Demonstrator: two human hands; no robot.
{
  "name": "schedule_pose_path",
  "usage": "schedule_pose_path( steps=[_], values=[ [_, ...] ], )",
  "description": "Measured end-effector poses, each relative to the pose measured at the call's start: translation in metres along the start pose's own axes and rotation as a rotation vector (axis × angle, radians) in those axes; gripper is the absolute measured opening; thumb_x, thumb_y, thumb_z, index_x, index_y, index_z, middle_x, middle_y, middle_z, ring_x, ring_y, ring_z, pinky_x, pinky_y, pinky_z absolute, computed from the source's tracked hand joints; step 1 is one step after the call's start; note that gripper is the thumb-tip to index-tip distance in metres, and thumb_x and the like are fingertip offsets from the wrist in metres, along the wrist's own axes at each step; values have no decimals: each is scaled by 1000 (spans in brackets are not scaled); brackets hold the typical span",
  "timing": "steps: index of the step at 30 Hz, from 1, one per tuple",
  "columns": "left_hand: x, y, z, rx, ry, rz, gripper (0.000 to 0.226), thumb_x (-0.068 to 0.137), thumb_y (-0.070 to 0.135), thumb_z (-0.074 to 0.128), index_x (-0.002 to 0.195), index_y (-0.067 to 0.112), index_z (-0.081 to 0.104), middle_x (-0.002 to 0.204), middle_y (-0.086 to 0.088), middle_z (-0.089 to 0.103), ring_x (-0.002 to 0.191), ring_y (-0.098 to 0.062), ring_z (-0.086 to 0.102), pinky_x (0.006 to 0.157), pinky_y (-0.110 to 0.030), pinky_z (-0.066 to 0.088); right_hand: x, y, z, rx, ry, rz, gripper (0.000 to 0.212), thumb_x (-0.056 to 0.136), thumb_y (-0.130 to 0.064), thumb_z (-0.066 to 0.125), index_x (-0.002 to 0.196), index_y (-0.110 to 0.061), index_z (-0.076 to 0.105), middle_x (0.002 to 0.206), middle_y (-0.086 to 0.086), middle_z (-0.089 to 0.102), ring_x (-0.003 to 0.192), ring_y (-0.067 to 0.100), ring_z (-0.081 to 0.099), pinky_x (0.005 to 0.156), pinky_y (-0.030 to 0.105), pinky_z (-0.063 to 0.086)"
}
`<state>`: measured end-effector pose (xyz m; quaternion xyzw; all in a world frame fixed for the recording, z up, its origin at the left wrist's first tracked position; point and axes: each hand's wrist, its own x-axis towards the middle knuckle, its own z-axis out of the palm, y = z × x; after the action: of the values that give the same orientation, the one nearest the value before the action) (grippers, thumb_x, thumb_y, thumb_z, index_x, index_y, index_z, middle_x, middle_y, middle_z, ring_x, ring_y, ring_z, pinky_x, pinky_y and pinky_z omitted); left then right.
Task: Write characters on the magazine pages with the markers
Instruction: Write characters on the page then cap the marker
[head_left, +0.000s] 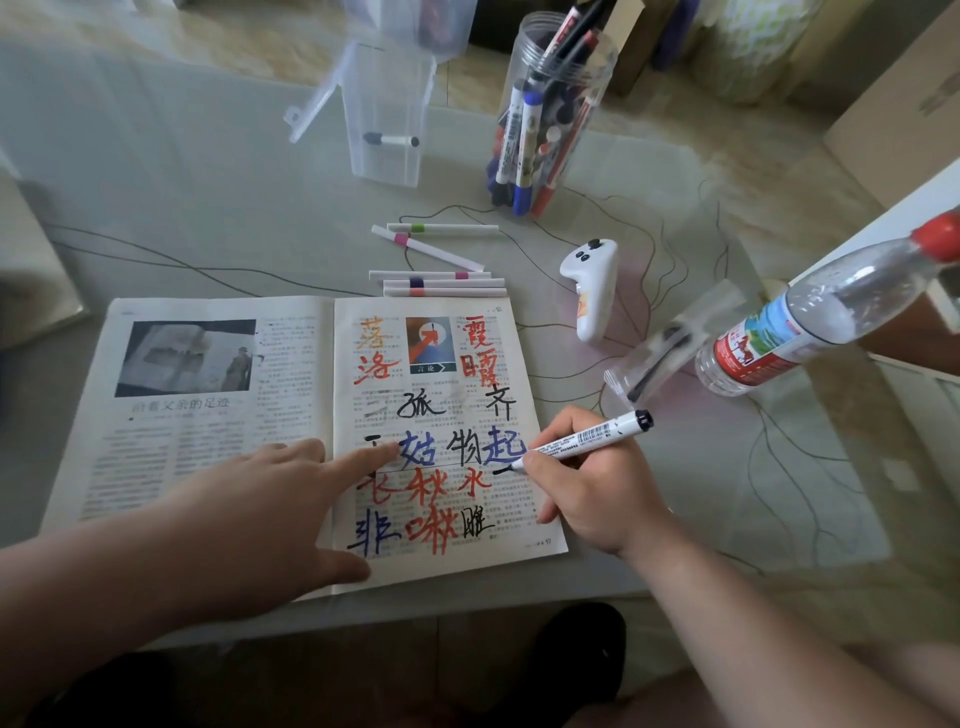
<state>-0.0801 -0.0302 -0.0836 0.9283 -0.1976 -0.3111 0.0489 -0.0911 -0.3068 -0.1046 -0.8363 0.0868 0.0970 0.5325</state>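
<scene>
Right grip (592, 493) pinches the marker (582, 441), likely light and stiff, low near its tip, while the left grip (260, 504), fingers straight, pins the thin, probably floppy magazine (182, 452) to the surface (208, 208)

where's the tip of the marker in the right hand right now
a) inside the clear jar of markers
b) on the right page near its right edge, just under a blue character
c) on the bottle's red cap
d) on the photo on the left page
b: the right hand grips the black marker with its tip down on the right page, at the end of a short black stroke just below the blue character.
</scene>
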Motion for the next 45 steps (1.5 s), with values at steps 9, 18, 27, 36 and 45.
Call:
schedule_pose_path(
  steps=[9,18,27,36,45],
  values=[
    [0,0,1,-8,-9,-5,98,75,84,53,139,68,-20,108,22,38,114,-6,48,92,-27,47,-5,-3,3,16,-52,-3,16,85,-4,76,76,-10,64,60,-6,64,45,12,62,44,18,45],
    [0,1,-1,3,-10,-3,98,76,84,51,139,67,-21,105,22,35,116,-7,49,91,-27,46,-4,-1,1,-13,-4,-13,18,88,-5,74,76,-9,62,57,-3,63,46,23,66,43,19,45],
    [1,1,-1,6,-12,-10,99,76,84,52,139,67,-21,105,22,36,115,-7,48,89,-27,46,-5,-3,2,-21,-66,-25,14,87,-1,72,78,-2,61,56,13,63,44,17,59,43,23,46],
    [1,1,-1,-5,-9,-11,98,75,83,54,140,68,-17,108,21,38,116,-7,49,91,-28,47,-5,2,0,-2,-60,-45,18,87,-1,73,76,-7,61,59,-3,63,49,17,64,46,21,47],
    [1,0,0,-11,-5,-13,99,74,83,55,140,67,-17,104,22,38,109,-6,48,90,-28,48,-6,0,-1,-6,-117,-28,16,86,-1,75,74,-4,65,55,6,63,48,18,60,45,24,46]
  ],
)
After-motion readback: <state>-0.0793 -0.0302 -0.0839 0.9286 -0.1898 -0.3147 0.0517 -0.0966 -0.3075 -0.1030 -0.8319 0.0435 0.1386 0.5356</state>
